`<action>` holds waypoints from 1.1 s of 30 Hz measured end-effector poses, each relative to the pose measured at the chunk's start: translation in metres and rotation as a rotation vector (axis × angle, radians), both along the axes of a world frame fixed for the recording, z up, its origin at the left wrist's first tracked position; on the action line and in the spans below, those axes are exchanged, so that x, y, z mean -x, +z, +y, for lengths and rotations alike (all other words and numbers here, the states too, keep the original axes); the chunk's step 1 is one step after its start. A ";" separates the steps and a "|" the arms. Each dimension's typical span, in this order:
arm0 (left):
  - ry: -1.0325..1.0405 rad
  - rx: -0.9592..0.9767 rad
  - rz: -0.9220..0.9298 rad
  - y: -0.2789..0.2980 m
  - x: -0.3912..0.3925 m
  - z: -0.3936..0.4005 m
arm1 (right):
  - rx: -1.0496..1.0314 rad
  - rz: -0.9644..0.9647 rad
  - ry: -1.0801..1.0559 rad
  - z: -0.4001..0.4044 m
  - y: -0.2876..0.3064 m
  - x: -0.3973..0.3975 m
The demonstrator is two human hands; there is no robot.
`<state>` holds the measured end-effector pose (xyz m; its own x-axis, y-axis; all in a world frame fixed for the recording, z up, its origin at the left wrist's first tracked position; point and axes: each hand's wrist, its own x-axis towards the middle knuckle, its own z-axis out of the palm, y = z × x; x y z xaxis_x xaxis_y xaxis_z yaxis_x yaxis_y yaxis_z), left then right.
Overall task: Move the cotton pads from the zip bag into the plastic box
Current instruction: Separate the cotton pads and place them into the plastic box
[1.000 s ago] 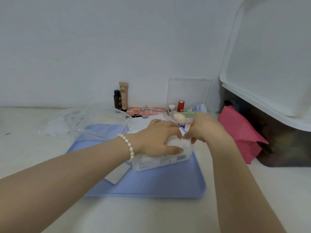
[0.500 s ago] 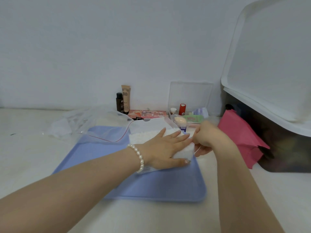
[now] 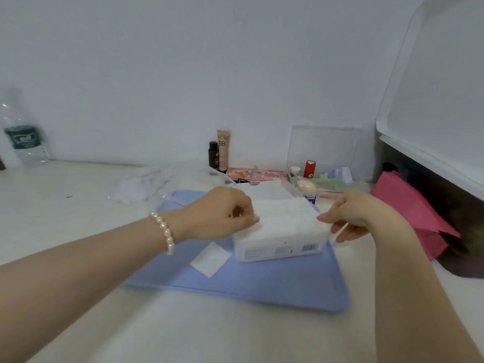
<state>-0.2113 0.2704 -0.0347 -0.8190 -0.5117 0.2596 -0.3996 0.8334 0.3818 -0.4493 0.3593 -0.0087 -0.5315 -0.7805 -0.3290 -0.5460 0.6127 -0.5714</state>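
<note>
Where the blue tray (image 3: 262,289) lies on the worktop (image 3: 78,195): box (image 3: 280,242) on it, packed with white pads (image 3: 285,218). Left hand (image 3: 220,213) curled, fingers pinching at the pads' left edge. Right hand (image 3: 358,216) loosely spread at the box's right end, holding nothing. Stray pad (image 3: 210,259) just left of the box; crumpled bag (image 3: 146,184) behind.

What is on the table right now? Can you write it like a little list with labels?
box: clear plastic box on the blue tray, full of white cotton pads
left hand: fingers curled at the box's left top edge
right hand: fingers loose at the box's right end
loose pad: on the tray, left of the box
zip bag: behind the tray, crumpled
</note>
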 end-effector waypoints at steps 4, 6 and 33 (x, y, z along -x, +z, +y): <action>0.301 -0.064 -0.237 -0.014 -0.038 -0.006 | 0.148 0.085 -0.012 -0.001 0.011 -0.014; 0.405 -0.102 -0.318 -0.026 -0.047 -0.007 | 0.199 0.116 0.052 -0.006 0.013 -0.031; 0.376 -0.990 0.461 -0.007 -0.027 -0.006 | 0.458 -0.308 0.301 -0.026 -0.011 -0.086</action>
<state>-0.1847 0.2647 -0.0421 -0.5032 -0.8499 -0.1565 -0.2116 -0.0544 0.9758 -0.3635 0.3328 -0.0192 -0.2005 -0.9793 -0.0282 -0.4252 0.1129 -0.8980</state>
